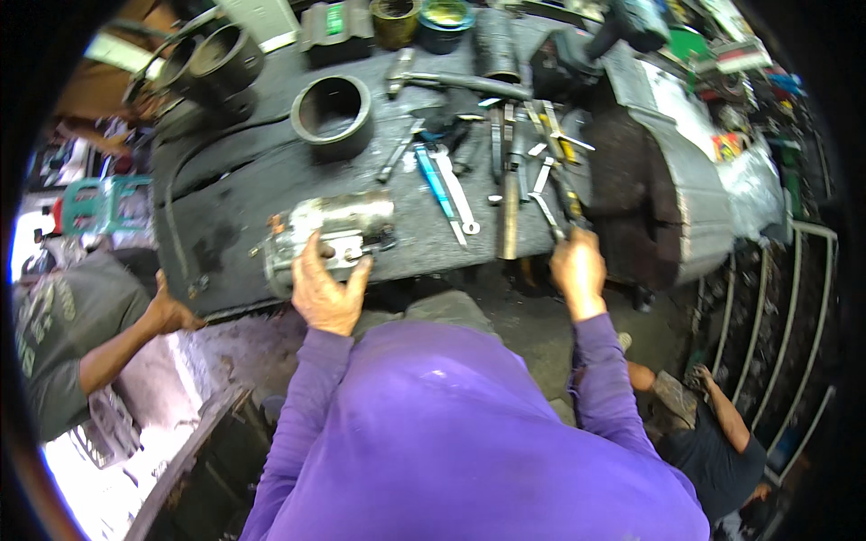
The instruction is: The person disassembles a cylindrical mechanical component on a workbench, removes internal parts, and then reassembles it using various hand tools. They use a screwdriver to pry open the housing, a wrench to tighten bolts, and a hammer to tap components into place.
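- A co-worker's hand [170, 312] touches the left corner of the workbench [227, 200].
- The left hand [328, 287] spreads against a starter motor [347, 215] near the workbench's front edge; whether it grips, I can't tell.
- A combination wrench [455, 191] lies around the workbench's middle.
- The right hand [579, 269] is clenched round a black-and-yellow handle [570, 200] at the workbench's front edge.

A dark table [244, 191] is carrying a cylindrical metal part [350, 213] near its front edge; a hollow cylinder [345, 144] is standing behind; a hammer [462, 82], a wrench [456, 191] and a blue tool [432, 182] are lying farther right.
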`<act>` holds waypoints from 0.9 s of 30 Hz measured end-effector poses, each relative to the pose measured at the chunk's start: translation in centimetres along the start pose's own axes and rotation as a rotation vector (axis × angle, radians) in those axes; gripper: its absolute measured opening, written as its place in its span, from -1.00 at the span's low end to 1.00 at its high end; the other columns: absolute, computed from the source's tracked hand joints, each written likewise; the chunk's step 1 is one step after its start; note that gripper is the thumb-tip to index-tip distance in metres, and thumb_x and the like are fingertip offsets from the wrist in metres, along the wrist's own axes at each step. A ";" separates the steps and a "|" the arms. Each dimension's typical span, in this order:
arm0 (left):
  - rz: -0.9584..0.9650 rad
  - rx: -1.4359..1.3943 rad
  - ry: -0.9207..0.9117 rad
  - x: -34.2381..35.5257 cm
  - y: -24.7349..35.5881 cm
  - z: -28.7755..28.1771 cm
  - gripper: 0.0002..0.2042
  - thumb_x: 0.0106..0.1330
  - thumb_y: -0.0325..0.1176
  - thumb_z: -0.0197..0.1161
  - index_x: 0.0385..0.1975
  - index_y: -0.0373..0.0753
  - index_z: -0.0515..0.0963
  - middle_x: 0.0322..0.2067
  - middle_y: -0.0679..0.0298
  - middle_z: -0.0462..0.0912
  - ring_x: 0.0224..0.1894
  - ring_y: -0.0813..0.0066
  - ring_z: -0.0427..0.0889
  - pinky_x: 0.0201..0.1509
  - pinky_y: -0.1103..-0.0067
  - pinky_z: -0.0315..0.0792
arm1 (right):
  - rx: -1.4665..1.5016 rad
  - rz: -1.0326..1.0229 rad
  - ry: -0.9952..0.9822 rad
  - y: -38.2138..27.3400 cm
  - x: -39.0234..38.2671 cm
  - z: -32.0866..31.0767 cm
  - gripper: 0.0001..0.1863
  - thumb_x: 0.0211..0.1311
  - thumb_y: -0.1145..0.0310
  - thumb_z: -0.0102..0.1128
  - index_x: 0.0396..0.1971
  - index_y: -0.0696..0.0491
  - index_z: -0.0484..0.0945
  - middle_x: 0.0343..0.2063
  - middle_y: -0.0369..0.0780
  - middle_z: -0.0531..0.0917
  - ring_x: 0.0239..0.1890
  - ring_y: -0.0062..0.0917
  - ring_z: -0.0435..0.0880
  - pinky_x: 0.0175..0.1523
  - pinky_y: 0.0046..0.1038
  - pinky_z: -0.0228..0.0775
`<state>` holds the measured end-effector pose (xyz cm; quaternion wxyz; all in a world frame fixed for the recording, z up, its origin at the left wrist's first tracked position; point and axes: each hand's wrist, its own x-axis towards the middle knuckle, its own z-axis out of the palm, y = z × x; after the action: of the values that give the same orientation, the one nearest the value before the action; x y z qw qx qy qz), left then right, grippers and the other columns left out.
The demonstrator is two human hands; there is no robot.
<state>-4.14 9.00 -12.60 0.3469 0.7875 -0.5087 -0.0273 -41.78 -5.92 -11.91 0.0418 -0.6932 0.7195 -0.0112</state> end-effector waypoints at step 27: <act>0.111 0.072 -0.228 3.1 -1.9 -1.5 -0.22 0.02 0.22 0.65 0.22 -0.11 0.69 0.45 0.10 0.51 0.57 -0.02 0.35 0.62 0.06 0.11 | 1.296 0.616 -0.422 3.9 -6.9 -3.6 -0.51 0.73 -0.10 0.05 -0.22 0.03 0.62 -0.61 -0.40 0.37 -0.66 -0.71 0.25 -0.59 -0.50 -0.01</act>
<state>-0.58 7.63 -11.59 0.2593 0.7619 -0.5883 -0.0788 -45.67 0.94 -8.27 0.5801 -0.2841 0.7072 -0.2875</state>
